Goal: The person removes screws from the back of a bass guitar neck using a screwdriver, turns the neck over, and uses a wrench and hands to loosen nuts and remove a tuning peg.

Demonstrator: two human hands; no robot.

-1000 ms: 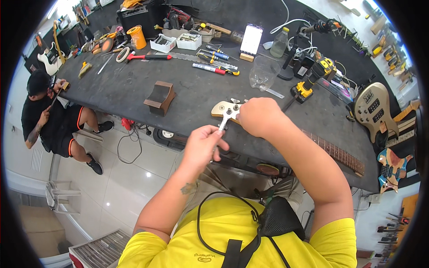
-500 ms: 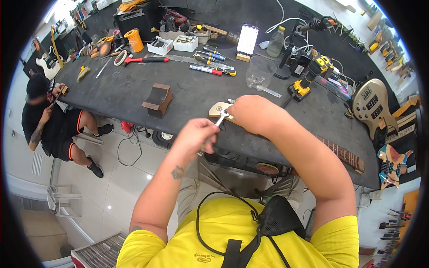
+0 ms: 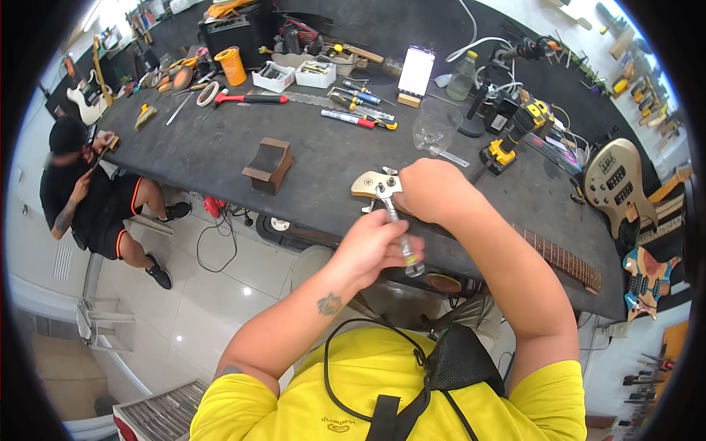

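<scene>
A guitar neck lies along the front of the dark workbench (image 3: 220,158), its pale headstock (image 3: 369,184) pointing left and its fretboard (image 3: 559,257) running off to the right. My right hand (image 3: 430,192) presses down on the neck just behind the headstock. My left hand (image 3: 375,246) grips a metal wrench (image 3: 392,213) whose jaw sits on a tuner on the headstock.
A brown wooden neck rest (image 3: 269,165) stands left of the headstock. Further back lie screwdrivers, a red-handled saw (image 3: 254,98), an orange cup (image 3: 232,66), white parts boxes, a propped phone (image 3: 416,72), a yellow drill (image 3: 507,143). A bass body (image 3: 618,184) rests at right. A person (image 3: 88,198) sits on the floor at left.
My left hand has swung the wrench handle down toward me, with its jaw staying on the headstock. My right hand stays on the neck. The view has shifted slightly.
</scene>
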